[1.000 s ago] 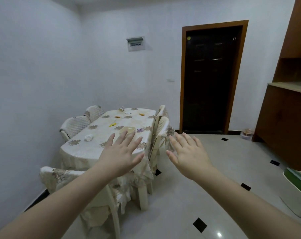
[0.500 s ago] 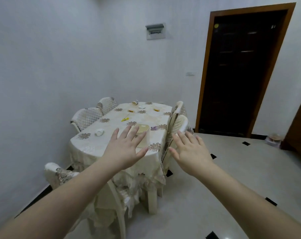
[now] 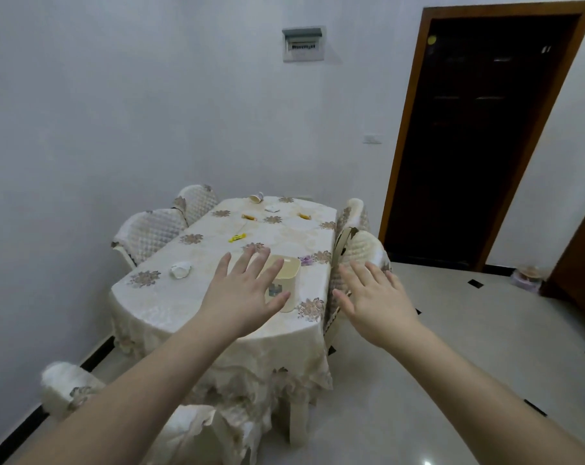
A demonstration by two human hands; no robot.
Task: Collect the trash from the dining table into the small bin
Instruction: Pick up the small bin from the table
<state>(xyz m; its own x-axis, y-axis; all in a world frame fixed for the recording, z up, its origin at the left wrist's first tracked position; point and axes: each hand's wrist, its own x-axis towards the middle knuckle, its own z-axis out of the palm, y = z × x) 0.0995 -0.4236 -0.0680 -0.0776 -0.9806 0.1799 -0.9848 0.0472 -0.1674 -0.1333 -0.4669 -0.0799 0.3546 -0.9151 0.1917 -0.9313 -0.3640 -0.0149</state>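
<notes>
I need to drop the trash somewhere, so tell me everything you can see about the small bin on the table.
The small bin is a pale cream, plastic-looking tub with a rounded-rectangular open rim and a small printed label on its near side. It stands upright on the tablecloth near the table's right edge. The left hand, fingers spread, partly hides it; whether they touch cannot be told. Its inside is not visible.
</notes>
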